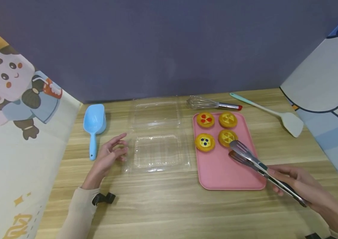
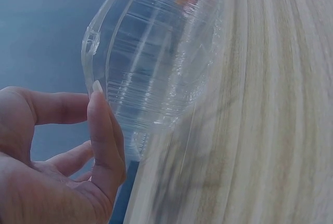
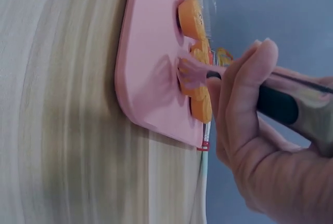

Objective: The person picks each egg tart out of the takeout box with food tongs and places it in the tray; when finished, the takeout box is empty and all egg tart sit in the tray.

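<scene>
My right hand [image 1: 303, 187] grips a pair of metal food tongs [image 1: 264, 169] with dark grip inserts. Their slotted tips are slightly parted, right at the lower right edge of a fruit-topped tart [image 1: 226, 136] on a pink tray [image 1: 228, 172]. In the right wrist view the tong tips [image 3: 192, 73] overlap the tarts [image 3: 200, 107]. My left hand [image 1: 110, 152] is beside the left edge of an opened clear plastic box [image 1: 157, 151], fingers loosely bent, thumb and forefinger apart. The left wrist view has its fingertips [image 2: 99, 99] right at the box's rim [image 2: 88, 47].
Other tarts, one with red pieces [image 1: 205, 119], one with dark berries [image 1: 204, 142], share the tray. A blue scoop [image 1: 94, 121] lies at left, a whisk [image 1: 212, 103] behind the tray, a pale spatula [image 1: 289, 122] at right. Walls enclose the wooden table [image 1: 163, 205] on three sides.
</scene>
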### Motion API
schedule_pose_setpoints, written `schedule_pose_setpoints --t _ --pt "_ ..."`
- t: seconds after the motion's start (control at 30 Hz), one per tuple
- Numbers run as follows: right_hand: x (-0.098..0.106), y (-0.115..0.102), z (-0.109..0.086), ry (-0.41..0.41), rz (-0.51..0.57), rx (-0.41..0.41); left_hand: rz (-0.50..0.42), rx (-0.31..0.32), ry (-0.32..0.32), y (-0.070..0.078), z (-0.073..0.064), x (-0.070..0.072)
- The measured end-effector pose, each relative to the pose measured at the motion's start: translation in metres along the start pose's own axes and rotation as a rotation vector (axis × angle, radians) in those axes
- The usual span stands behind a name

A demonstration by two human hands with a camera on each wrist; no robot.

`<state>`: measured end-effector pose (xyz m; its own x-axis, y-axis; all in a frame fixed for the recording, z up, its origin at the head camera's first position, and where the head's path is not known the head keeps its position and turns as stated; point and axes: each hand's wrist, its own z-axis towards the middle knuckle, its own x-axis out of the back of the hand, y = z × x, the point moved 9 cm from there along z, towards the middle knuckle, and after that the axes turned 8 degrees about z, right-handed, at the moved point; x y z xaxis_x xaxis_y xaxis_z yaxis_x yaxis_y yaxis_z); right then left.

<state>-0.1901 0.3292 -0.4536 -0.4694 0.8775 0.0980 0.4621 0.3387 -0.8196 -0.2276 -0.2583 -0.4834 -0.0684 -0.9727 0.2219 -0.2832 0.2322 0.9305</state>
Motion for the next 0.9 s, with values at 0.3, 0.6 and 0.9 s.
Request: schedule_pose_setpoints --t 0.3,0.6,0.9 --pt "-0.024 -0.022 0.001 -0.008 -0.138 -0.024 -0.004 0.010 0.004 -0.001 0.002 0.000" --pt "-0.037 -0.059 0.017 0.053 -0.197 0.122 0.011 0.008 0.009 -0.002 0.003 0.000" --pt "0.001 -0.088 0.013 0.493 -0.416 0.566 0.010 0.009 0.024 -0.001 0.002 0.001"
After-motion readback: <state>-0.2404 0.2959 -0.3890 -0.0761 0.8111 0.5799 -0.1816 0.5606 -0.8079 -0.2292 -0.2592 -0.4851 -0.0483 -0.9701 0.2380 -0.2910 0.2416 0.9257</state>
